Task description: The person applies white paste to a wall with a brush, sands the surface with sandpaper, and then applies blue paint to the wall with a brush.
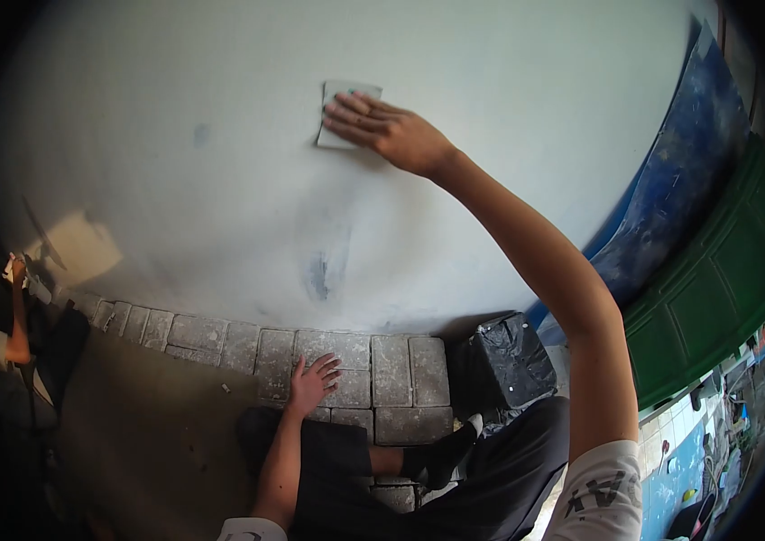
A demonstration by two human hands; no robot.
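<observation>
My right hand point(387, 131) lies flat against a small square sheet point(339, 88), pressing it to the pale wall point(220, 189). The sheet is pale, and its edges show above, left of and below my fingers. Lower down, my left hand point(315, 381) is held with its fingers spread and nothing in it, over the grey paving blocks point(391, 361). A dark smudge point(320, 275) marks the wall between my two hands.
Beside my legs stands a black plastic-wrapped object point(513, 361). Blue sheeting point(662, 189) and a green panel point(716, 279) lean at the right. Another person's arm point(18, 316) shows at the far left. Assorted clutter point(725, 433) lies at the lower right.
</observation>
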